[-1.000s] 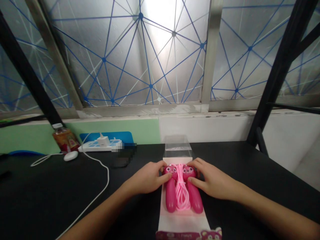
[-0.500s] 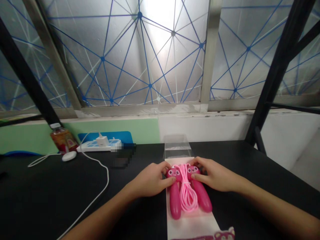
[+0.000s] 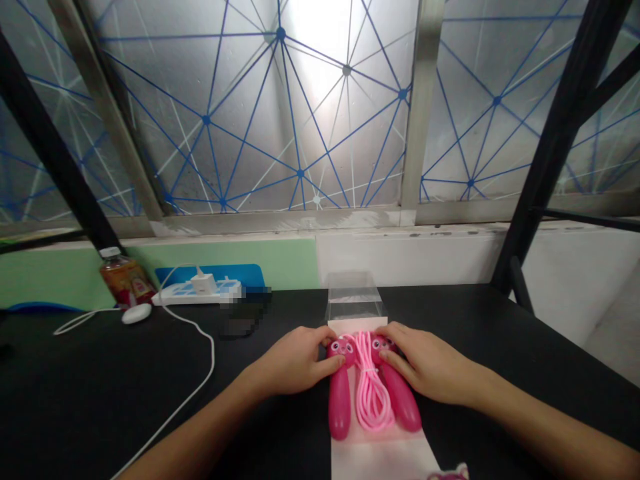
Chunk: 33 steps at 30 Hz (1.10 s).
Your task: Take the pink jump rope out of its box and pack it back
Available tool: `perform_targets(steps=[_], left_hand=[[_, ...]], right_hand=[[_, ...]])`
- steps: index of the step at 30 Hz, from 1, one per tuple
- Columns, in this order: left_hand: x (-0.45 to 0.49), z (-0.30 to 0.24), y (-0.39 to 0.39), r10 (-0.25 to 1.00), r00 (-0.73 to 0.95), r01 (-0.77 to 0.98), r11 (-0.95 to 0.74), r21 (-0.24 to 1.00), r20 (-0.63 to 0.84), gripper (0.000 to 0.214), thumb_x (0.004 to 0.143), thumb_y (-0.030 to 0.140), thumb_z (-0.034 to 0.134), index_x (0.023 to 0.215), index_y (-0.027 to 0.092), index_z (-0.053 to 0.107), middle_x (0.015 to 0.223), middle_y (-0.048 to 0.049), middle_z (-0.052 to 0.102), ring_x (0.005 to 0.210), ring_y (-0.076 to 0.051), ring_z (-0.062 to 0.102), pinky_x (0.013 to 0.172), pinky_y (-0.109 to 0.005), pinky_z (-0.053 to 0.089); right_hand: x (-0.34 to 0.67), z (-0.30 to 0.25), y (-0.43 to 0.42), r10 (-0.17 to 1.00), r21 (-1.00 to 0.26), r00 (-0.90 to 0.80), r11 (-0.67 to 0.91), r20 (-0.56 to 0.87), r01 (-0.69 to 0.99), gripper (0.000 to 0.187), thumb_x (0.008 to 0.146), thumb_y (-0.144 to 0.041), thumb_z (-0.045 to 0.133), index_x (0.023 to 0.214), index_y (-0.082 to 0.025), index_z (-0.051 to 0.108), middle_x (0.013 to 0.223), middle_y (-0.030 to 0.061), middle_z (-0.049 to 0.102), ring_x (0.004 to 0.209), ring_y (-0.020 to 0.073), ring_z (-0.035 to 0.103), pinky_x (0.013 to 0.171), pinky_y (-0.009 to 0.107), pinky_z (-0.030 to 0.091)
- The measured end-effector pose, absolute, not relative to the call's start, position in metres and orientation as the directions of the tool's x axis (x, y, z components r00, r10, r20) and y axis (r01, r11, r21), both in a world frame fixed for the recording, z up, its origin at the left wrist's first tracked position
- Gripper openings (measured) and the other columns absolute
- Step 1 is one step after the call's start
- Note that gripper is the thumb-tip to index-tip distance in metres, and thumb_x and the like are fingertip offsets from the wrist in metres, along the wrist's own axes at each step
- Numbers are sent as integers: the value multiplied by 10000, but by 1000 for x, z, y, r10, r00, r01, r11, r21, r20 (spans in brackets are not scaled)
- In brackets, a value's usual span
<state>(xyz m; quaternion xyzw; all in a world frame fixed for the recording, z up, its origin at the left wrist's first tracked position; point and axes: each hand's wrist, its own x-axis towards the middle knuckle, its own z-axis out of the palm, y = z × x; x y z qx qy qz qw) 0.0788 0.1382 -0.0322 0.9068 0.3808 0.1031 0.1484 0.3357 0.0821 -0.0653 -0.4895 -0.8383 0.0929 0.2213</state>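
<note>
Shifted a little toward the person since the last view, the right hand (image 3: 430,363) now lies lower across the right handle (image 3: 404,400) of a pink skipping rope, fingers curled over its animal-faced head. The left hand (image 3: 293,360) cups the head of the left handle (image 3: 339,408) in the same way, a light hold, not a tight fist. Between the two handles lies the looped pink cord (image 3: 369,393), all of it resting on a white paper card (image 3: 380,455) on the black counter (image 3: 100,393).

A firmer press or uneven pull could skid the card, and the loose loop might spill if either handle lifted. The clear plastic box (image 3: 354,297), just beyond the card's far edge, could get knocked.

Two hands, two handles, one cord, one card and one box are in view. Farther left stand one bottle (image 3: 123,281) and one power strip (image 3: 187,295), with one white cable (image 3: 205,353) trailing from it.
</note>
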Motion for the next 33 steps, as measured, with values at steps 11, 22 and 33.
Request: perform_targets(steps=[11,22,33], left_hand=[[82,-43,138,741,648,675,-665,320,174,338,883,486,556,1061,220,664,775,-33,704,720,-216,646,592,-273,388],[77,-42,140,715,687,674,-694,252,132,364,907,497,519,1149,245,623,1033,-56,729,854,-258,677,707,-315,442],[65,-53,178,712,598,679,-694,239,368,347,948,341,453,1231,178,570,1263,-102,618,1141,-245,581,1002,-370,427]], right_hand=[[304,-57,52,778,26,-513,542,362,840,414,976,-399,421,1282,-152,550,1145,175,618,1002,327,594,703,438,552],[286,-71,41,700,94,-665,667,261,739,472,938,-406,497,1382,-248,468,1169,154,641,1024,350,602,723,467,556],[287,-71,46,742,83,-627,627,236,774,453,948,-350,472,1392,-262,445,1233,184,607,1031,352,619,663,428,564]])
